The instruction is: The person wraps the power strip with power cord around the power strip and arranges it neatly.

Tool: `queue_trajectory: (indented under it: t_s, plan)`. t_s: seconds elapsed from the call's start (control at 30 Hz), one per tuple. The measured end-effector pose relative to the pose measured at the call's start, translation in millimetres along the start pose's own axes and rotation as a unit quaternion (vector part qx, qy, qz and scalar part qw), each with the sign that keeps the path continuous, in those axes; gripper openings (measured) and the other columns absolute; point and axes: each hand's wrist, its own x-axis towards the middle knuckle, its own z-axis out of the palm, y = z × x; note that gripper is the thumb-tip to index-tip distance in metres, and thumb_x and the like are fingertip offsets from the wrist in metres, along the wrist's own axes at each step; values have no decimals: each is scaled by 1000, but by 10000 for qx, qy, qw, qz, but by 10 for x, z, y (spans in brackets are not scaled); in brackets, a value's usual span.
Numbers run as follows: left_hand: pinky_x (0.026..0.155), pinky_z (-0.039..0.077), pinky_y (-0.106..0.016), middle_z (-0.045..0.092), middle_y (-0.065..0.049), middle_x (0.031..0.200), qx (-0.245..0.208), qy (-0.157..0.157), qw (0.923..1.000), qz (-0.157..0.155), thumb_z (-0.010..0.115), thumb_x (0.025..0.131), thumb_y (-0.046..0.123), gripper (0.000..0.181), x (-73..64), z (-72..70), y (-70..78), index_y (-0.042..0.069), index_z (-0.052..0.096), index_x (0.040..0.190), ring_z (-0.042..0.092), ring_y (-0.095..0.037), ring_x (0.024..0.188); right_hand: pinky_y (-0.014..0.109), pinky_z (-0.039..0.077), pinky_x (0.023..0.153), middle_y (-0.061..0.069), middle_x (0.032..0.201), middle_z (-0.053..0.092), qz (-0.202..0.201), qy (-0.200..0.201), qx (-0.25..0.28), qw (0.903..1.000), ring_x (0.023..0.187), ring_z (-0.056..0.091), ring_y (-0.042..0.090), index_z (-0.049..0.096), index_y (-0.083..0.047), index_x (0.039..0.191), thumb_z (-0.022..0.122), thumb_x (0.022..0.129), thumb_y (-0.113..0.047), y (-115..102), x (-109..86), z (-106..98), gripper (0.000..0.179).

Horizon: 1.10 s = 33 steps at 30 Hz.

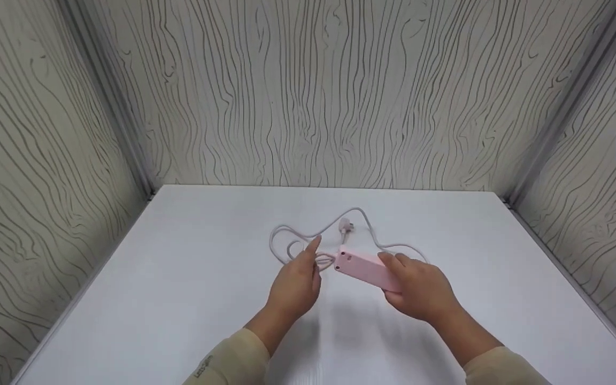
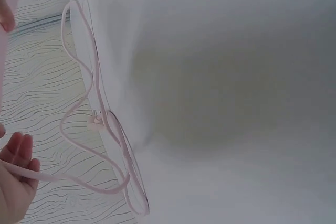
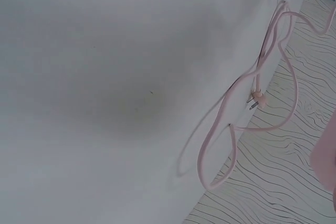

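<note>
My right hand (image 1: 420, 283) grips one end of a pink power strip (image 1: 367, 269), thumb on top, and holds it tilted above the table. A pale pink cord (image 1: 361, 210) leaves the strip's far end and spreads in loose loops over the tabletop. Among the loops lies its plug (image 1: 346, 225); the prongs show in the right wrist view on the plug (image 3: 259, 98). My left hand (image 1: 294, 283) is beside the strip's cord end, index finger extended. In the left wrist view the cord (image 2: 79, 182) runs across the relaxed fingers of the left hand (image 2: 18, 182).
A white table (image 1: 206, 230) lies under both hands. Wood-grain patterned panels (image 1: 308, 96) rise behind it and on both sides, with grey posts (image 1: 105, 96) at the back corners.
</note>
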Motion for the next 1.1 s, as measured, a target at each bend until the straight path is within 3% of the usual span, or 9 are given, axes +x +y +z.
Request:
queue_trajectory:
  t_s: [0.17, 0.27, 0.4, 0.53, 0.63, 0.8, 0.97, 1.03, 1.1]
  plan:
    - [80, 48, -32, 58, -2, 91, -285, 105, 9995, 120, 41, 95, 18, 56, 15, 6, -88, 19, 17, 146, 58, -15, 84, 34, 46, 61, -1, 98, 64, 650, -530, 514, 9952, 69, 55, 14, 53, -19, 119, 72, 70, -35, -20, -2, -44, 55]
    - [90, 44, -35, 58, -7, 108, -440, 25, 9990, 83, 41, 96, 19, 57, 19, 7, -138, 22, 13, 146, 56, -19, 104, 36, 46, 65, -1, 103, 64, 912, -698, 830, 9899, 73, 54, 15, 53, -18, 120, 72, 71, -34, -34, -1, -69, 55]
    - [101, 34, -39, 48, -8, 130, -824, -263, 9962, -80, 39, 97, 22, 55, 25, 28, -184, 21, 14, 146, 42, -22, 125, 37, 46, 68, 0, 104, 64, 1100, -706, 1082, 9855, 76, 54, 15, 53, -16, 122, 71, 73, -34, -60, 16, -85, 55]
    - [105, 27, -40, 45, -7, 136, -1161, -584, 9914, -156, 39, 98, 19, 49, 33, 60, -190, 12, 23, 144, 34, -23, 131, 37, 46, 69, -1, 103, 63, 1152, -682, 1245, 9832, 77, 53, 15, 52, -14, 122, 71, 74, -32, -85, 42, -75, 55]
    - [107, 23, -39, 38, -6, 142, -1059, -1073, 9886, -39, 38, 98, 21, 48, 23, 64, -165, 12, 26, 144, 28, -23, 134, 36, 45, 67, -2, 100, 63, 1134, -707, 1369, 9815, 75, 52, 14, 53, -14, 121, 71, 73, -32, -92, 48, -65, 53]
    - [108, 22, -39, 34, -1, 145, 21, -1813, 9797, 853, 38, 98, 32, 47, -15, 59, -124, 21, 30, 143, 27, -19, 135, 33, 44, 65, -7, 94, 62, 1003, -778, 1515, 9803, 72, 50, 11, 55, -19, 116, 72, 72, -33, -96, 27, -56, 49]
    - [107, 22, -42, 36, 6, 143, 1270, -1676, 9551, 2087, 38, 97, 36, 47, -21, 70, -106, 23, 32, 142, 31, -13, 133, 32, 44, 66, -9, 96, 63, 662, -920, 1538, 9816, 74, 50, 7, 55, -19, 115, 72, 73, -34, -98, 1, -32, 48]
    - [107, 23, -43, 39, 8, 142, 1416, -1570, 9481, 2377, 43, 95, 37, 48, -18, 87, -105, 26, 35, 141, 35, -12, 130, 32, 45, 68, -9, 99, 63, 476, -1060, 1685, 9788, 76, 51, 7, 56, -19, 116, 72, 73, -34, -88, -3, -30, 48]
    - [108, 22, -41, 41, 11, 140, 1079, -1740, 9533, 2219, 51, 91, 39, 50, -20, 100, -99, 30, 37, 139, 35, -11, 130, 34, 46, 71, -8, 102, 63, 180, -1216, 1818, 9756, 81, 54, 8, 57, -18, 116, 72, 73, -33, -66, -5, -38, 48]
